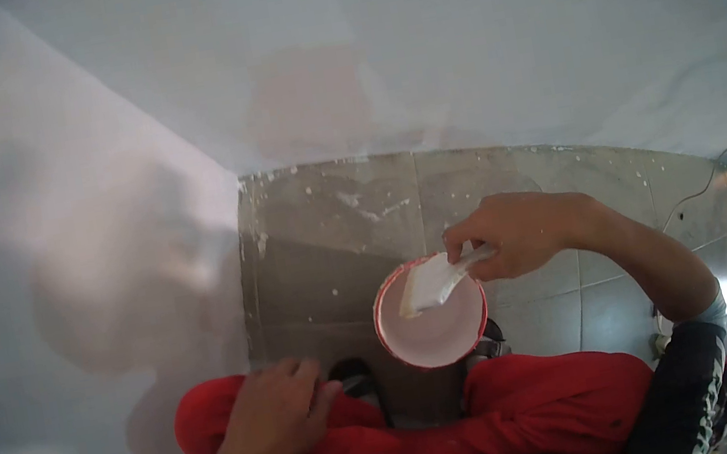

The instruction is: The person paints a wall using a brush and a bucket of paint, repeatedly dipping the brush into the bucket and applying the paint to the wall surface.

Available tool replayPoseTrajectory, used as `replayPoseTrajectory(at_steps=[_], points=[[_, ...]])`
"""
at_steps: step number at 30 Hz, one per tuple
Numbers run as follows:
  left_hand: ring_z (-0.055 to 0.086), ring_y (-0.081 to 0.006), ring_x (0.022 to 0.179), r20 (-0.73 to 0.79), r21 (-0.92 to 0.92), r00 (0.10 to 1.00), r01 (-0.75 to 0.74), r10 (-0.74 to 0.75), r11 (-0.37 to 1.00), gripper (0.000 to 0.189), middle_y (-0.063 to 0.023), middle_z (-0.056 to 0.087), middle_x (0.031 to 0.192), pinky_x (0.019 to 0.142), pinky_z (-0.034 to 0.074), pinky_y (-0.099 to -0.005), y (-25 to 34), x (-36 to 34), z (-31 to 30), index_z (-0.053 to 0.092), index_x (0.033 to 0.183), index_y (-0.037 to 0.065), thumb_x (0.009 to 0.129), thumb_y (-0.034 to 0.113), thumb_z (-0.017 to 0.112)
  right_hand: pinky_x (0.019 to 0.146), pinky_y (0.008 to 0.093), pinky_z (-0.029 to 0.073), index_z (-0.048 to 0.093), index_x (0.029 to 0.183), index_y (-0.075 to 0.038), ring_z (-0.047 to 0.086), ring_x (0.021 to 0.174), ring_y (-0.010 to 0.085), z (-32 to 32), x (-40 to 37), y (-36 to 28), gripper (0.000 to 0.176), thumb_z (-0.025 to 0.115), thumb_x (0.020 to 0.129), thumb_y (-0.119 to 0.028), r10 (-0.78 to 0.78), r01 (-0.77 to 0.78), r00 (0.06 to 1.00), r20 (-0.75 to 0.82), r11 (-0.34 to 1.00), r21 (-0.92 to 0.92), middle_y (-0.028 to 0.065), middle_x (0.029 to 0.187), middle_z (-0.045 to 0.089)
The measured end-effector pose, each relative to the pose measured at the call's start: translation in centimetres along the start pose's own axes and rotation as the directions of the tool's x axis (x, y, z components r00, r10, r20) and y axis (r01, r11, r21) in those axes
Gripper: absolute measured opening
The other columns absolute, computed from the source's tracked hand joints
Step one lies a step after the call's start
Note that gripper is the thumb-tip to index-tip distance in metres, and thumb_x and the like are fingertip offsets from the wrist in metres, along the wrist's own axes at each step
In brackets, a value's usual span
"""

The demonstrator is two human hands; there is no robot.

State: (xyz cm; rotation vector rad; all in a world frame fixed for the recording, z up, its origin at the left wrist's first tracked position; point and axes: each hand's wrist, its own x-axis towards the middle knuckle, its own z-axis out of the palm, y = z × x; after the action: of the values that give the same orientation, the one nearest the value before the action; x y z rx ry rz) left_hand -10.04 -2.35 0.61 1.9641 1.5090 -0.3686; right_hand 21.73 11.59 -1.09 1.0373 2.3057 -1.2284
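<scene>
Over the paint bucket point(387, 335), gripping paintbrush point(436, 284) in right hand point(519, 232), resting loose left hand point(275, 420) on knee point(205, 406), probably loading, needing careful wipe-off!

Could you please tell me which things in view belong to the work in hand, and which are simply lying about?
In use:
brush, held in the right hand
red-rimmed bucket, at the brush's bristles

Apparently just lying about:
thin cable, on the floor
</scene>
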Motion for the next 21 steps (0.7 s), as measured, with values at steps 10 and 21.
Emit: replayPoseTrajectory(at_steps=[10,21], points=[[0.06,-0.0348,0.103,-0.121,-0.056,0.966,-0.235,0.227,0.97,0.033,-0.0187,0.063,0.104,0.093,0.045,-0.0438,-0.1,-0.5,0.8,0.059,0.106,-0.001,0.091,0.028,0.063,0.069,0.0476,0.052,0.059,0.104,-0.005,0.068,0.081,0.0343,10.4,5.6,-0.7,0.024,0.065,0.082,-0.014,0.01,0.054,0.987,0.16,0.92,-0.389,0.0161,0.083,0.066],[0.06,-0.0327,0.106,-0.159,-0.081,0.957,-0.258,0.243,0.963,0.039,-0.0184,0.063,0.108,0.095,0.045,-0.0427,-0.5,-1.5,0.9,0.058,0.113,-0.002,0.091,0.029,0.064,0.065,0.043,0.056,0.059,0.104,-0.006,0.07,0.078,0.0319,16.3,10.2,3.1,0.021,0.061,0.083,-0.009,-0.159,0.172,0.985,0.068,0.84,-0.515,0.017,0.087,0.067]])
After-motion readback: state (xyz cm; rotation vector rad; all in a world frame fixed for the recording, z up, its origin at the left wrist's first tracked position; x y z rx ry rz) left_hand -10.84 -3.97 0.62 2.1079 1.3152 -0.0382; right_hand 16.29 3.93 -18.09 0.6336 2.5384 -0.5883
